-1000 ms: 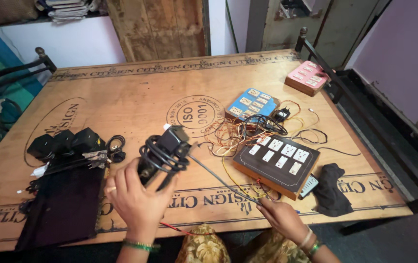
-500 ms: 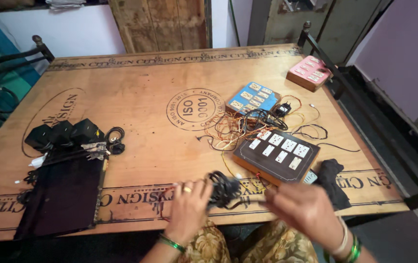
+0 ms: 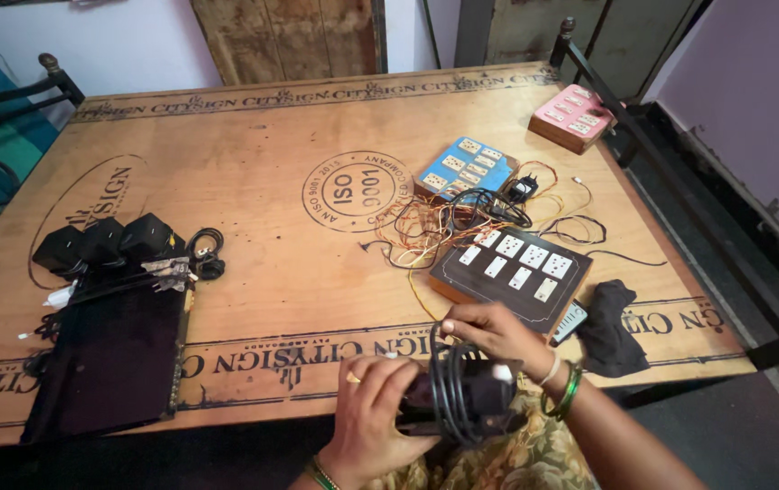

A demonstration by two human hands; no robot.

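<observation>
together both hands, left hand (image 3: 373, 413) and right hand (image 3: 491, 334), grip the black adapter (image 3: 458, 396).

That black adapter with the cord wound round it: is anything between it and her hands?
Nothing visible. The left hand grips the black adapter directly, and the right hand rests on its coiled cord.

Plywood surface (image 3: 253, 272), printed markings. Black switch board (image 3: 514, 274) on wooden box, right of centre. Blue switch board (image 3: 465, 167) beyond it; tangle of coloured wires (image 3: 435, 231) between both. Small black plug (image 3: 522, 189) beside blue board. Pink switch board (image 3: 578, 116) at far right corner. Black cloth (image 3: 607, 327) near right edge. Three black adapters (image 3: 104, 243) at left; dark flat panel (image 3: 113, 358) just below them. Coiled black cable (image 3: 205, 253) beside adapters.
</observation>
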